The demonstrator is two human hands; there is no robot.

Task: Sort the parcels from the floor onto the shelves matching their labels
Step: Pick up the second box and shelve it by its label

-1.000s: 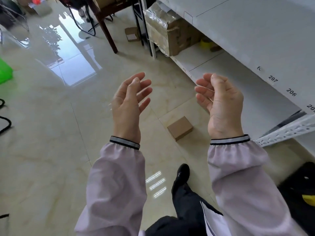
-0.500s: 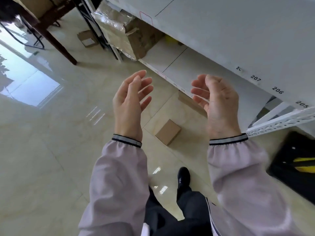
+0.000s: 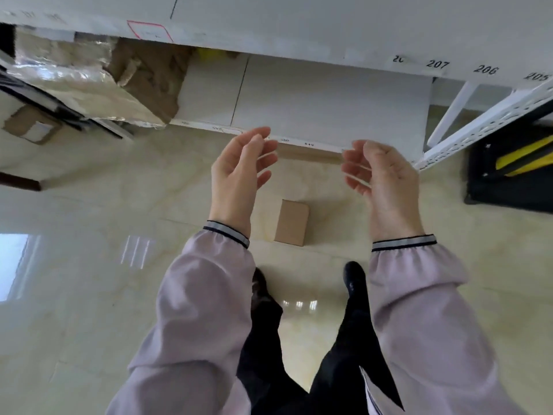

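Note:
A small brown cardboard parcel (image 3: 291, 222) lies on the tiled floor in front of my feet, between my two wrists. My left hand (image 3: 239, 178) and my right hand (image 3: 380, 181) are raised above it, palms facing each other, fingers apart and empty. Behind them stands a white shelf unit: the lower shelf (image 3: 329, 103) is bare in the middle, and the upper shelf (image 3: 299, 22) carries number labels 207, 206 and 205 along its front edge at the right.
A large plastic-wrapped cardboard box (image 3: 98, 82) fills the left of the lower shelf. Another small box (image 3: 30, 127) lies on the floor at far left. A black and yellow case (image 3: 511, 172) sits at the right by the shelf's white upright (image 3: 484, 121).
My view has swung right to face the shelf head-on. The parcel now lies straight ahead between my hands, which stay raised and empty. Both feet are now in view.

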